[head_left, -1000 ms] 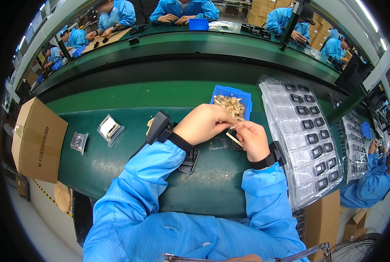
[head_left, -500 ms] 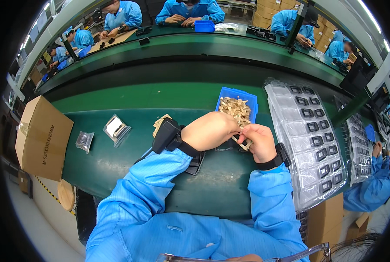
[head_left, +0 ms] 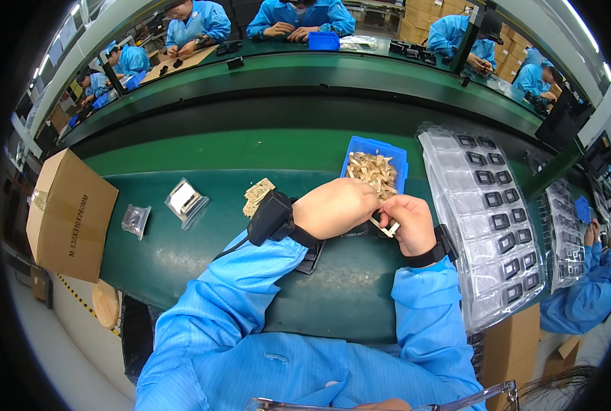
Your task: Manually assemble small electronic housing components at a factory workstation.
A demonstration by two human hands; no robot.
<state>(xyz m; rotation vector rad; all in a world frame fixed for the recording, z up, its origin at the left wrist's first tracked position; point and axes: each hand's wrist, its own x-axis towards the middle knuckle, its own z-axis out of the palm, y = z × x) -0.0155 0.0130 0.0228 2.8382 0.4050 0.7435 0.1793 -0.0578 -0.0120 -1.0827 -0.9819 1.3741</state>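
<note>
My right hand (head_left: 412, 222) is closed on a small rectangular frame (head_left: 388, 230), pale along its edge and dark inside. My left hand (head_left: 339, 207) reaches across to meet it, thumb and fingers pinched at the frame's upper edge. What the left fingertips grip is too small and hidden to make out. Just beyond both hands stands a blue bin (head_left: 400, 152) heaped with tan strip-like pieces (head_left: 372, 171). Beside my left wrist lies a beige sheet of small parts (head_left: 258, 195). Partly hidden under that wrist is a dark flat object (head_left: 310, 261).
Clear trays (head_left: 449, 205) holding several black frames lie on the right. Two bagged parts, one larger (head_left: 185, 202) and one smaller (head_left: 135, 220), lie on the green table (head_left: 182, 264) near a cardboard box (head_left: 72, 216). Co-workers in blue sit beyond the far ledge and at right.
The view has shifted slightly, uncovering more of the beige sheet beside my left wrist. My hands stay together at the small frame, which has turned slightly.
</note>
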